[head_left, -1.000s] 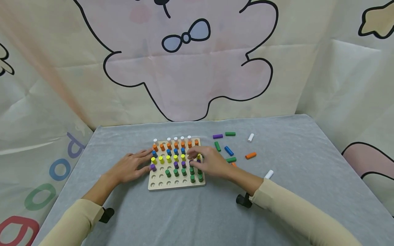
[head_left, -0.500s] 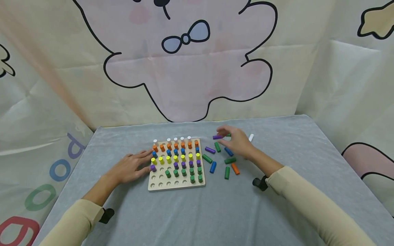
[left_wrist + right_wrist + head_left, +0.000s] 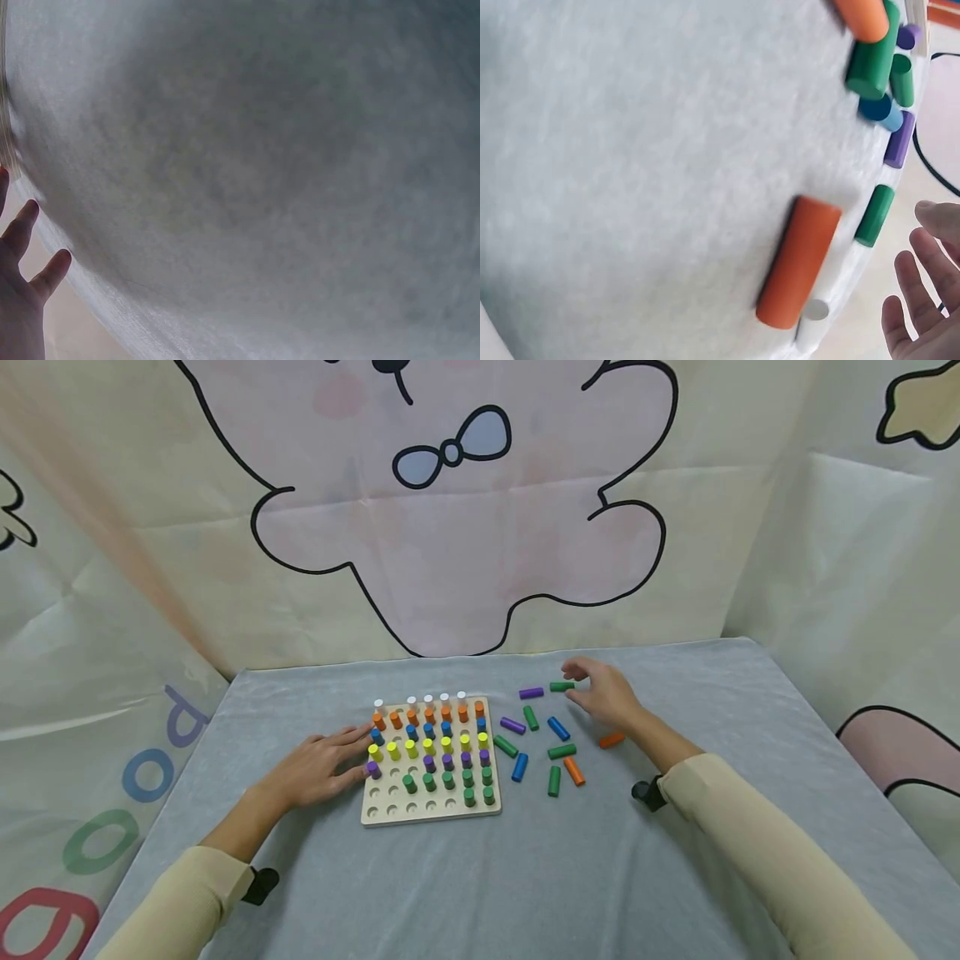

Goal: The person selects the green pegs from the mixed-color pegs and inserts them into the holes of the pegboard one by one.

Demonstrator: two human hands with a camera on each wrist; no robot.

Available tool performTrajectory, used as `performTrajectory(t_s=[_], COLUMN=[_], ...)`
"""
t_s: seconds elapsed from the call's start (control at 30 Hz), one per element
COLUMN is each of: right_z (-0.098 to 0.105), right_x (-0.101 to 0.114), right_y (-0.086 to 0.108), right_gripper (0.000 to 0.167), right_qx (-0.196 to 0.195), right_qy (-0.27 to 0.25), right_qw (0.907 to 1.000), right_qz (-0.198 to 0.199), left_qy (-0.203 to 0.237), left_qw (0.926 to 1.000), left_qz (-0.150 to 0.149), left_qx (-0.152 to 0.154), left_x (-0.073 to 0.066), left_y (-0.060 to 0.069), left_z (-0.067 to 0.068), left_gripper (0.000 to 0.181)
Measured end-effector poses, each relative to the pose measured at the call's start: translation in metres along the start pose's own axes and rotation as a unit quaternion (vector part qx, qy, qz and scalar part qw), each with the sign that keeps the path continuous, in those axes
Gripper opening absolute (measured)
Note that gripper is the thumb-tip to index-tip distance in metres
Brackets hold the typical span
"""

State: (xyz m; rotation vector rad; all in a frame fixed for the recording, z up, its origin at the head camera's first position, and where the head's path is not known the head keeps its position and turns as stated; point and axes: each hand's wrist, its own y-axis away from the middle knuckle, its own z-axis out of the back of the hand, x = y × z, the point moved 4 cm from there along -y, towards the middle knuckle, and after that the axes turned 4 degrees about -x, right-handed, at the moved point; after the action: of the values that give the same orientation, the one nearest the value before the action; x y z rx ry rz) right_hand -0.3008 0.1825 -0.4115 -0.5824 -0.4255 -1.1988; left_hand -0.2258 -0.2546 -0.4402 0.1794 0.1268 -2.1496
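Observation:
A wooden pegboard (image 3: 420, 812) lies on the table, with upright pegs in rows of white, orange, blue, yellow, purple and green. Against its left edge rests my left hand (image 3: 321, 768), fingers spread, the fingertips at the board's side. In the left wrist view that hand (image 3: 22, 270) shows only in the corner. My right hand (image 3: 606, 695) hovers right of the board, thumb and fingers apart, close to a lying green peg (image 3: 562, 687). The right wrist view shows the same hand (image 3: 934, 292) with loosely bent fingers and nothing held.
Loose pegs lie right of the board: purple (image 3: 531, 693), blue (image 3: 558, 727), green (image 3: 553, 781) and orange (image 3: 573, 771). Another orange peg (image 3: 611, 740) lies beside the right forearm. A white peg (image 3: 813, 324) shows in the right wrist view. Grey cloth (image 3: 450, 893) covers the table.
My right hand has left the board's right side, passed over the loose purple peg, and moved farther right beside the far green peg. The left hand has stayed put.

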Motion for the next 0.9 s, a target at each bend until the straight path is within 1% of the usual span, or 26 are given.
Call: performTrajectory(t_s=[0.1,0.27,0.33,0.57,0.7,0.9], right_z=[0.000,0.000,-0.001,-0.008,-0.011,-0.012], right_x=[-0.005,-0.011,-0.013,-0.015,-0.015,-0.017], right_y=[-0.002,-0.006,-0.007,-0.010,-0.011,-0.014], right_gripper=[0.037,0.038,0.037,0.037,0.038,0.035], right_qx=[-0.004,0.004,0.008,0.021,0.027,0.023], right_qy=[0.003,0.015,0.023,0.046,0.056,0.067], right_qw=[1.0000,0.9993,0.9990,0.9985,0.9977,0.9971], right_qz=[-0.003,-0.033,-0.038,-0.020,-0.028,-0.029], left_qy=[0.000,-0.002,-0.002,-0.005,-0.006,-0.006], left_qw=[1.0000,0.9999,0.9999,0.9999,0.9999,0.9998], left_qz=[0.004,0.008,0.009,0.009,0.009,0.010], left_qx=[0.002,0.009,0.011,0.012,0.013,0.015], left_x=[0.001,0.001,0.001,0.002,0.002,0.003], left_y=[0.000,0.000,-0.001,-0.001,-0.002,-0.002], left_z=[0.000,0.000,-0.001,-0.001,-0.002,-0.003], left_gripper=[0.064,0.066,0.066,0.067,0.067,0.068])
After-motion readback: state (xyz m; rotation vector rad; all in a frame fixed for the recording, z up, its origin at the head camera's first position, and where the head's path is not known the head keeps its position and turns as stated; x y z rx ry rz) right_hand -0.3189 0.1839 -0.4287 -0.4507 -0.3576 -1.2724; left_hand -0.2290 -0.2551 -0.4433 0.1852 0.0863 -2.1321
